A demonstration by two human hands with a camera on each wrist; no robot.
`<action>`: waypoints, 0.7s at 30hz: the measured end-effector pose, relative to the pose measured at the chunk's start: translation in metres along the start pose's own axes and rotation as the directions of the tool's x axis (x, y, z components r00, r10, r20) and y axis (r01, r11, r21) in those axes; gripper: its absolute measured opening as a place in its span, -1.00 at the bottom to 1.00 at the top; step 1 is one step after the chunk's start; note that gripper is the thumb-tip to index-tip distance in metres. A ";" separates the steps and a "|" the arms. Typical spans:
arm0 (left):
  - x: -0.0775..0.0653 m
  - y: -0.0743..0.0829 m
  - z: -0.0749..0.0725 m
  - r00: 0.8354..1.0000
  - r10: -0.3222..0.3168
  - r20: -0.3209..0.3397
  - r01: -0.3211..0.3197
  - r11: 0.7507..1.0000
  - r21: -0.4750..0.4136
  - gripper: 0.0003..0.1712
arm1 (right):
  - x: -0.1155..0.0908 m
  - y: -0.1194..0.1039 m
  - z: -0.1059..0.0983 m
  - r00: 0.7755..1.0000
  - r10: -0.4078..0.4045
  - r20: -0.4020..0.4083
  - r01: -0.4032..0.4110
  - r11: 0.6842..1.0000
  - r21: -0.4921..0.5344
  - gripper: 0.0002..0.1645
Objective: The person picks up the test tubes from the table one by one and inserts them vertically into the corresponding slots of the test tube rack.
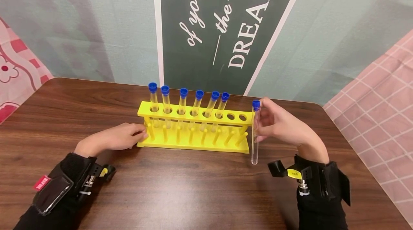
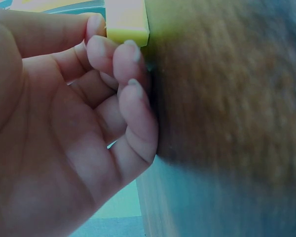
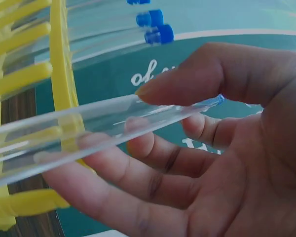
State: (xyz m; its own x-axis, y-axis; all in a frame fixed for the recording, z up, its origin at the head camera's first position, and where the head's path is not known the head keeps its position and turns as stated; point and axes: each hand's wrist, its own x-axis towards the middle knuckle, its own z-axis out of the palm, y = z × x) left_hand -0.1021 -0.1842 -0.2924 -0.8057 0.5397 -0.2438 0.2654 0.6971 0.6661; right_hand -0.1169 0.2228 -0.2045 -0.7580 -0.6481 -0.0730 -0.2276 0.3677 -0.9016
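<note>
A yellow test tube rack stands on the table, with several clear, blue-capped test tubes slotted through its top bar. Two holes at its right end have no tube in them. My left hand pinches the rack's left end between thumb and curled fingers; the left wrist view shows the fingertips at the yellow corner. Just off the rack's right end, my right hand holds another blue-capped test tube upright. In the right wrist view, thumb and fingers pinch this clear tube along its length.
Slanted yellow pegs line the front of the rack's base. Dark wood-grain tabletop extends around it. Behind hangs a cloth backdrop with white lettering, and a pink tiled cloth borders the right side.
</note>
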 end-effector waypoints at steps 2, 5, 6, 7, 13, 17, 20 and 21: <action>0.000 0.000 0.000 1.000 -0.001 0.000 0.001 1.000 -0.001 -0.75 | 0.002 -0.001 0.003 1.000 -0.009 0.008 0.009 1.000 -0.005 -0.56; 0.000 0.000 0.000 1.000 -0.009 0.001 0.009 1.000 -0.002 -0.76 | 0.005 -0.002 0.007 0.999 -0.036 0.022 0.037 0.999 -0.024 -0.55; 0.000 0.000 0.000 1.000 -0.010 0.001 0.010 1.000 -0.001 -0.76 | 0.005 -0.002 0.008 0.999 -0.036 0.022 0.037 0.999 -0.033 -0.55; 0.000 0.000 0.000 1.000 -0.013 0.001 0.013 1.000 -0.001 -0.76 | 0.006 -0.003 0.009 0.999 -0.043 0.025 0.044 0.998 -0.043 -0.55; 0.000 0.001 -0.001 1.000 -0.008 0.000 0.008 1.000 0.004 -0.77 | 0.010 -0.005 0.017 0.999 -0.040 0.034 0.042 0.997 -0.060 -0.54; 0.000 0.000 -0.001 1.000 0.005 -0.007 -0.005 1.000 0.018 -0.76 | 0.012 -0.006 0.022 0.997 -0.059 0.047 0.064 0.993 -0.104 -0.56; 0.000 0.000 0.000 1.000 0.007 -0.007 -0.007 1.000 0.020 -0.76 | 0.014 -0.007 0.025 0.996 -0.075 0.048 0.082 0.982 -0.171 -0.58; 0.000 0.000 0.000 1.000 0.007 -0.007 -0.007 1.000 0.018 -0.76 | 0.014 -0.007 0.026 0.996 -0.079 0.050 0.087 0.979 -0.186 -0.57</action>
State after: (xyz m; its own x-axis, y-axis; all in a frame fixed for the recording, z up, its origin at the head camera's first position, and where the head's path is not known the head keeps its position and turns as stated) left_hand -0.1020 -0.1844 -0.2921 -0.8075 0.5412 -0.2346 0.2803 0.7020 0.6547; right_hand -0.1097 0.1933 -0.2101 -0.7064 -0.7074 -0.0227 -0.4020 0.4274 -0.8098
